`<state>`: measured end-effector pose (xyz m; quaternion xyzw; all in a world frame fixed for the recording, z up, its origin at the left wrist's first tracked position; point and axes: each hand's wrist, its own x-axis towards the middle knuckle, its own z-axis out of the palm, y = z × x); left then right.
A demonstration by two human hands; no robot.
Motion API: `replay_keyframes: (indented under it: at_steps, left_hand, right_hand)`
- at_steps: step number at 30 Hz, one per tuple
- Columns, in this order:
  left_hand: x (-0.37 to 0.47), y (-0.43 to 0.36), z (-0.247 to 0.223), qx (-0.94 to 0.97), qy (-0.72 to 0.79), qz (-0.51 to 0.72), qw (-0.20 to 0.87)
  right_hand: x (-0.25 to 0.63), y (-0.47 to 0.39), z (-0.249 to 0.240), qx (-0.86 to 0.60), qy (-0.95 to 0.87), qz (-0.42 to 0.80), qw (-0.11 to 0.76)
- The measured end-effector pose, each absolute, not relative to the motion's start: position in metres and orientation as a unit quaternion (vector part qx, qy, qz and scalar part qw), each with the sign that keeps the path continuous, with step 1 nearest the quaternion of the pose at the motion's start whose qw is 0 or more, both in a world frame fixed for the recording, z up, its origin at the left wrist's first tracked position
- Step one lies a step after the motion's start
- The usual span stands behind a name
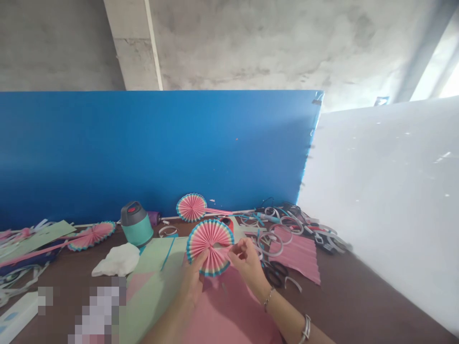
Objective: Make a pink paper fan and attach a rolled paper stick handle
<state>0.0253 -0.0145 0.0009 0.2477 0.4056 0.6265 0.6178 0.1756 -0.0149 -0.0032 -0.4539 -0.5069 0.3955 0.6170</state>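
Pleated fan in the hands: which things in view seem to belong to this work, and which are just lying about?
Seem to belong:
pleated fan, gripped by the left hand, its edge pinched by the right hand
pink sheet beneath
creased paper at right

Probably just lying about:
teal container
crumpled white wad

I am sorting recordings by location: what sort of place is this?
Probably a craft workspace: a pleated fan is held, a second fan behind it, a pale green sheet nearby.

Busy brown table [344,296], this was! A green sheet [152,265] sprawled mid-left, a white wad [118,260] sat beside it, and a crimped pink sheet [299,253] lay further right.
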Motion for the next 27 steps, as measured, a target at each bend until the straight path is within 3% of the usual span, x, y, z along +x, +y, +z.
replay_keyframes:
  at_steps: [5,9,27]
  left_hand:
    - [0.027,-0.015,-0.002,0.284,0.428,0.621,0.591]
    - [0.027,-0.017,-0.004,0.327,0.427,0.618,0.574]
    - [0.028,-0.020,-0.004,0.385,0.421,0.574,0.588]
  right_hand:
    - [0.182,-0.020,-0.002,-0.470,-0.685,0.036,0.555]
    - [0.182,-0.026,0.005,-0.507,-0.697,-0.111,0.494]
    - [0.181,-0.022,0.006,-0.507,-0.724,-0.139,0.446]
